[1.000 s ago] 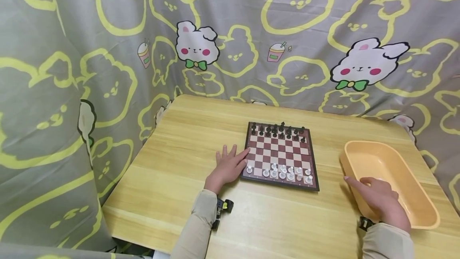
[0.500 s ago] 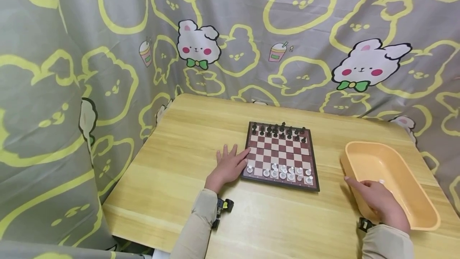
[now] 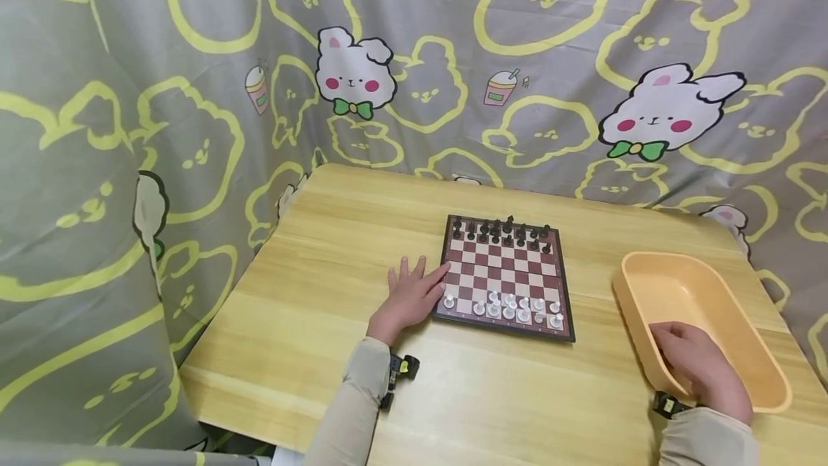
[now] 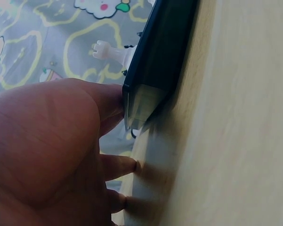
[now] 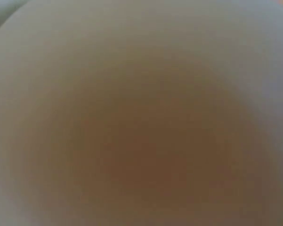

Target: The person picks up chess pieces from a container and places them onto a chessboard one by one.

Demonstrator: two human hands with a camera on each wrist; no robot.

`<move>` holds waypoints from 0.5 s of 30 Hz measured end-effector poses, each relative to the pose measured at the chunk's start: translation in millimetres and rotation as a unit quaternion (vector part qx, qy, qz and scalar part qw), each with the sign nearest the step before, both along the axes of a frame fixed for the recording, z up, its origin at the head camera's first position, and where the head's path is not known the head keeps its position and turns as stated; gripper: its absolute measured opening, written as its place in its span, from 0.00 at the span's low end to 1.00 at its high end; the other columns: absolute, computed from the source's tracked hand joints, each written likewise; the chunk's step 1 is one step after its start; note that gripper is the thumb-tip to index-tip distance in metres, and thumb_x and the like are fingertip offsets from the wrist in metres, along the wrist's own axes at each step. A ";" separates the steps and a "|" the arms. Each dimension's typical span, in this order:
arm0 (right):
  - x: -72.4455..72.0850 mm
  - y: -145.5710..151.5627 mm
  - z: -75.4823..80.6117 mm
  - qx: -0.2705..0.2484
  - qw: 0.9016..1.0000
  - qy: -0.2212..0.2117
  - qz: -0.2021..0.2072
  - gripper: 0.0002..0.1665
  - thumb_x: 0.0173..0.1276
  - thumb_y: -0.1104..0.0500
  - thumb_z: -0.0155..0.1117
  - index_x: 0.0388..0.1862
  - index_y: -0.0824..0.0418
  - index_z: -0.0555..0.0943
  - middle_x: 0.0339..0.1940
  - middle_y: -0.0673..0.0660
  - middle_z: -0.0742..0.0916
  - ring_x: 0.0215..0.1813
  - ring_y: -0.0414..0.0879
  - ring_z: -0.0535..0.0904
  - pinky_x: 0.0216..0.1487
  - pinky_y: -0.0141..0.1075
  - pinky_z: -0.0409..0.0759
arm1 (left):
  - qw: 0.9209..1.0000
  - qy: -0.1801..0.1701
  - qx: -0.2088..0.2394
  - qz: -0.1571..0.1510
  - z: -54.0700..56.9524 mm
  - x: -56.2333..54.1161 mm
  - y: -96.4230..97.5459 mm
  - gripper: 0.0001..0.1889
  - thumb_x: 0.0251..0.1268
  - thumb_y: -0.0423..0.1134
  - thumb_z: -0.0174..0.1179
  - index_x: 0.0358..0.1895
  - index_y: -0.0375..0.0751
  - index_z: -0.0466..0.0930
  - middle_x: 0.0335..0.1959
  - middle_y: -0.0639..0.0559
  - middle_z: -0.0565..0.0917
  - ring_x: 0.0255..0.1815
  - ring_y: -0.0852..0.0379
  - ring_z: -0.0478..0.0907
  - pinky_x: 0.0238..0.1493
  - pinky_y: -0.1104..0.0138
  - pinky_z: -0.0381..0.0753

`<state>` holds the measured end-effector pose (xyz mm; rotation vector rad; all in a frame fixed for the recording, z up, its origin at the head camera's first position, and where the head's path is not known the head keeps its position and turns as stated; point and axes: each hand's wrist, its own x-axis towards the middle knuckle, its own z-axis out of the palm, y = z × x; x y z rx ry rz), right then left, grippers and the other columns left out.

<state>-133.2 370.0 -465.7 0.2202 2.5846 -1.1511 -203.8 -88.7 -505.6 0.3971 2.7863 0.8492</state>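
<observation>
A folding chessboard (image 3: 504,265) lies on the table, black chess pieces (image 3: 496,229) along its far side and white chess pieces (image 3: 509,311) along the near side. My left hand (image 3: 405,302) rests at the board's left edge with fingers spread, touching it. In the left wrist view, the thumb side of my left hand (image 4: 52,141) meets the dark board edge (image 4: 160,52), and a white rook (image 4: 108,52) stands on top. My right hand (image 3: 701,365) reaches into an orange plastic basin (image 3: 731,308), fingers bent downward. Its fingertips, and anything in them, are hidden.
The wooden table (image 3: 343,236) ends at a patterned grey curtain (image 3: 427,20) behind and on the left. The basin's raised wall stands right of the board, with bare wood between them. The right wrist view is only a brown blur.
My right hand has dipped into the basin, its pointing index finger now bent down inside. A small white item glimpsed beside that hand is no longer visible. The left hand stays put.
</observation>
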 end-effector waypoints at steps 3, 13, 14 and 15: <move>0.4 0.1 -2.0 0.028 0.999 0.034 -0.002 0.30 0.84 0.54 0.47 0.62 0.83 0.74 0.47 0.64 0.88 0.37 0.28 0.75 0.37 0.26 0.77 | 1.000 -0.003 -0.006 -0.002 -0.5 -0.7 1.0 0.27 0.85 0.55 0.39 0.82 0.63 0.59 0.84 0.36 0.48 0.82 0.27 0.30 0.76 0.34 0.24; 0.9 -4.9 2.9 0.046 0.989 0.095 -0.102 0.36 0.79 0.51 0.60 0.70 0.79 0.68 0.43 0.68 0.91 0.30 0.23 0.78 0.31 0.22 0.76 | 1.000 -0.005 -0.007 -0.002 0.4 0.0 0.1 0.27 0.85 0.55 0.39 0.82 0.63 0.59 0.84 0.36 0.47 0.82 0.26 0.30 0.76 0.33 0.25; 0.0 -6.4 5.0 0.046 0.986 0.104 -0.120 0.37 0.78 0.50 0.62 0.71 0.78 0.68 0.41 0.62 0.92 0.30 0.21 0.77 0.31 0.20 0.74 | 1.000 -0.004 -0.008 -0.001 0.9 -0.2 0.0 0.27 0.85 0.55 0.39 0.82 0.63 0.59 0.84 0.36 0.47 0.82 0.26 0.30 0.76 0.33 0.25; -1.1 -8.2 6.8 0.044 0.983 0.111 -0.139 0.39 0.77 0.48 0.64 0.72 0.76 0.68 0.37 0.53 0.92 0.29 0.19 0.76 0.31 0.19 0.73 | 1.000 -0.003 -0.008 0.000 1.3 -0.5 0.0 0.27 0.85 0.55 0.38 0.82 0.63 0.59 0.84 0.36 0.47 0.82 0.26 0.30 0.76 0.33 0.25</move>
